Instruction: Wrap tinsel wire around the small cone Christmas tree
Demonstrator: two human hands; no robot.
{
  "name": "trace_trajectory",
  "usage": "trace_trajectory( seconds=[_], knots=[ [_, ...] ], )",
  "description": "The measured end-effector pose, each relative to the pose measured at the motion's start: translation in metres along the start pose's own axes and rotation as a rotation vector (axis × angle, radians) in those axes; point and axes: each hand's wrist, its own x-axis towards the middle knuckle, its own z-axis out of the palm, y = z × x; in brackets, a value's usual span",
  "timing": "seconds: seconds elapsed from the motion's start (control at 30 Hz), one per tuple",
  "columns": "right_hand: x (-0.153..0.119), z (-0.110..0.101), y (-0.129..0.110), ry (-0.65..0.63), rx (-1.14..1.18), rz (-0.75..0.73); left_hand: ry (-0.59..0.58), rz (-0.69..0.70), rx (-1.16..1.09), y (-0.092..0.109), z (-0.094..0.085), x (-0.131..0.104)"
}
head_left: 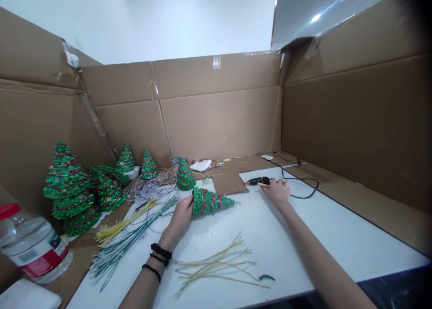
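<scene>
My left hand (182, 214) grips the base of a small green Christmas tree (212, 201) with red garland. The tree lies sideways just above the white tabletop, its tip toward the right. On the right, my right hand (278, 191) is closed around the rear of a dark glue gun (259, 181) with an orange nozzle. The nozzle points left, beside a flat cardboard piece (229, 183). A yellowish part shows by my fingers; I cannot tell what it is. Another small tree (185, 174) stands upright behind my left hand.
Yellow strands (216, 264) lie spread at the front near a green leaf-shaped piece (267, 277). Green strands (135, 237) and tangled wire (155, 187) are at left, with a large tree (67, 178) and a red-capped jar (33, 246). Cardboard walls (219, 124) surround the table; a black cord (308, 196) loops right.
</scene>
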Motion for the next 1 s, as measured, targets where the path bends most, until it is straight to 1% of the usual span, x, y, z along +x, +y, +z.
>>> trace_trajectory(
  seconds=[0.07,0.1,0.3,0.4,0.47,0.57,0.63,0.73,0.87,1.0],
  knots=[
    [0.001,0.007,0.005,-0.038,-0.014,0.032,0.004,-0.015,-0.055,-0.002,0.002,0.001],
    [0.002,0.010,0.005,-0.037,-0.018,0.036,0.006,-0.025,-0.085,-0.003,0.003,0.001],
    [0.005,0.020,0.009,0.065,0.029,0.115,0.006,-0.063,-0.271,-0.005,0.006,0.002],
    [0.007,0.022,0.012,0.140,0.075,0.148,-0.004,-0.069,-0.327,-0.005,0.007,0.002],
    [0.007,0.023,0.011,0.207,0.120,0.111,-0.017,-0.075,-0.349,-0.006,0.007,0.003],
    [0.006,0.021,0.005,0.286,0.188,-0.030,-0.032,-0.079,-0.366,-0.006,0.007,0.002],
    [0.005,0.018,0.000,0.321,0.213,-0.125,-0.038,-0.081,-0.369,-0.005,0.006,0.002],
    [0.001,0.010,-0.008,0.357,0.222,-0.218,-0.043,-0.079,-0.351,-0.001,0.005,0.001],
    [-0.005,0.000,-0.014,0.340,0.194,-0.277,-0.048,-0.077,-0.321,0.003,0.003,0.001],
    [-0.009,-0.003,-0.014,0.332,0.177,-0.234,-0.048,-0.082,-0.314,0.003,0.003,0.001]
  ],
)
